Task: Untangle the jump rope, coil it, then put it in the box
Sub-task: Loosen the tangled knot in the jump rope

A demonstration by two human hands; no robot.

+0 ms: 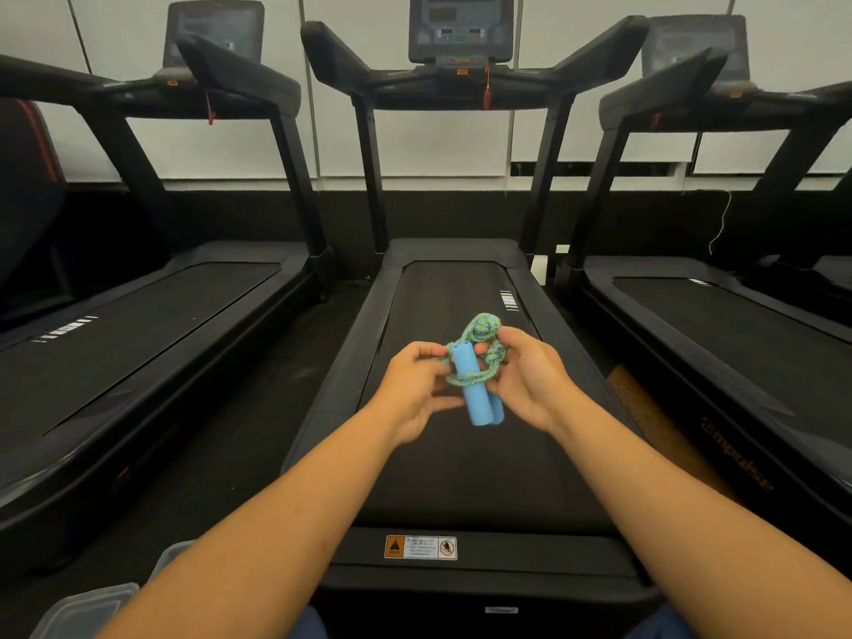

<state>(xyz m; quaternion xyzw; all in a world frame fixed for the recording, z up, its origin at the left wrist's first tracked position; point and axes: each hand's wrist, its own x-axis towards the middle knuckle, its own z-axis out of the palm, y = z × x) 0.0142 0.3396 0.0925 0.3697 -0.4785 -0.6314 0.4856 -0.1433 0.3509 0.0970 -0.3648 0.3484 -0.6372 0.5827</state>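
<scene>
A tangled jump rope (477, 362) is held in the air between both hands, above the belt of the middle treadmill (461, 477). Its two light blue foam handles (475, 389) are kept side by side and are wrapped by loops of the blue-green braided cord, which is bunched into a knot (484, 327) just above them. The cord at the left of the handles is pinched by the curled fingers and thumb of the left hand (415, 385). The bundle's right side is gripped by the right hand (525, 380), its thumb pressed against the cord near the knot and its fingers curled behind the handles. A clear plastic box (83, 611) is seen on the floor at the lower left, partly hidden by the left forearm. Two further treadmills (138, 339) are stood to either side. A warning sticker (420, 546) is fixed on the middle treadmill's near end.
</scene>
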